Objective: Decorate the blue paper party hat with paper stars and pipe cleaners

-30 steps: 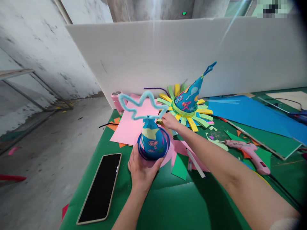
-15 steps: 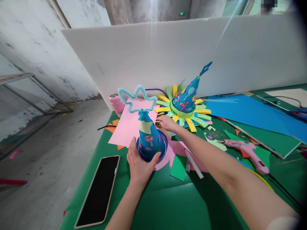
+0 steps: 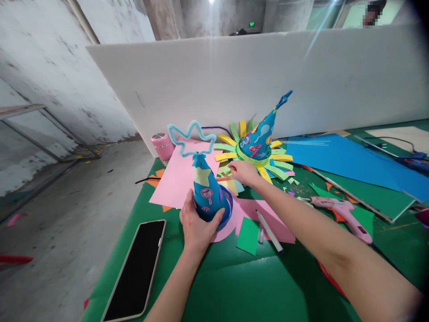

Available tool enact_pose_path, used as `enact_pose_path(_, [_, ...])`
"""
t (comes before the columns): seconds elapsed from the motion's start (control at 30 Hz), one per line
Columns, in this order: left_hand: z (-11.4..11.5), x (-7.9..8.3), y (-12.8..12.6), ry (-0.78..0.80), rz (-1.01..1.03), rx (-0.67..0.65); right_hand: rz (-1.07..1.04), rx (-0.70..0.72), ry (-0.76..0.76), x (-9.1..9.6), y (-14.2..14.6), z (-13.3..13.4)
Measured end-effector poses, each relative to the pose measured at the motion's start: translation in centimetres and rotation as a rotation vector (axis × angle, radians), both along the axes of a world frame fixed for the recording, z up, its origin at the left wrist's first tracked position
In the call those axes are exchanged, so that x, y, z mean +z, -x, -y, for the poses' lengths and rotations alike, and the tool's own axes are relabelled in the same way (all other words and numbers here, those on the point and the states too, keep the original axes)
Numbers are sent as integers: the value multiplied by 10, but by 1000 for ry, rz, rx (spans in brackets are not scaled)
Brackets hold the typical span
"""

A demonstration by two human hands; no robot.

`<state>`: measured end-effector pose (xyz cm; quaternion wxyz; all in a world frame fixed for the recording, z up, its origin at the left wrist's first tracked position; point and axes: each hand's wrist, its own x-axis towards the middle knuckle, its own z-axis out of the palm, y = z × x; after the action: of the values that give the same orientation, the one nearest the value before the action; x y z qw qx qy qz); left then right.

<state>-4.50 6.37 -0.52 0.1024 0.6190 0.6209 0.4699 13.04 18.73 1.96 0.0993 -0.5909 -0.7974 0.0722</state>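
Star-topped hat (image 3: 205,192) sits right of the phone (image 3: 136,270), grasped low by the left hand (image 3: 198,226); right hand (image 3: 244,172), farther from the phone, is curled, contents unclear. Squeezing hard could dent the hat.

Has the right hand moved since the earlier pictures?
Yes, the right hand has shifted rightward, judged against the fringed hat standing behind it.
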Motion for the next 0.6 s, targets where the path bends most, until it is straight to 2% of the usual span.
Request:
enact_pose_path(0.2, [-2, -1, 1, 12, -17, -11, 26, -44, 150, -2, -29, 24])
enact_pose_path(0.4, [-2, -1, 1, 18, -10, -6, -16, -157, 226, -17, -23, 39])
enact_pose_path(0.6, [-2, -1, 0, 34, -9, 7, -174, -219, 318, -28, -20, 36])
